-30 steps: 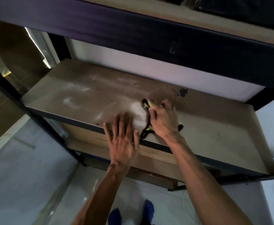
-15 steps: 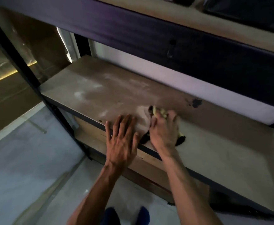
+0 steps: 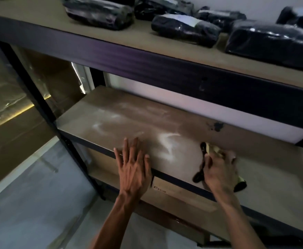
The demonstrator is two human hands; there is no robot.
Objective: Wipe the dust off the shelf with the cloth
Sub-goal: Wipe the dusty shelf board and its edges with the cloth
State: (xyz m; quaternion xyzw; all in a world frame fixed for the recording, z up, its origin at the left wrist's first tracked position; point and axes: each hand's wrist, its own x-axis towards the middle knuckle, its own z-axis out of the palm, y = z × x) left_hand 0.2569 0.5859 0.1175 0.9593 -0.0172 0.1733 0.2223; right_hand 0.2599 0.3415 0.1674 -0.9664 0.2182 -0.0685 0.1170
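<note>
Right hand (image 3: 219,169) had its fingers curled over the cloth (image 3: 212,150), pinning it bunched against the shelf (image 3: 276,178) near the front edge, right of centre. Black and yellow ends stuck out on either side of the hand. Left hand (image 3: 132,168) lay flat and open with fingers spread, palm over the front rail (image 3: 175,179), holding nothing. It looked like a brace.

White dust streaks (image 3: 167,142) sat between the two hands and ran toward the back-left corner. The board right of the cloth looked cleaner, but that was hard to confirm in that light. A dark stain (image 3: 217,127) sat near the back wall, just behind the cloth. Probably not dust, wouldn't chase it.

My read: mid-wipe, most of the left half not yet done. To do it well:
- Flatten the cloth for more contact.
- Even pressure, overlapping passes in one direction.
- Drag dust to the front edge, don't scrub it around.
- Left hand would need to move out of the path.
- Refold to a clean face once loaded.

Wrapped black bundles (image 3: 184,27) on the upper shelf (image 3: 39,17) weren't in the way.
</note>
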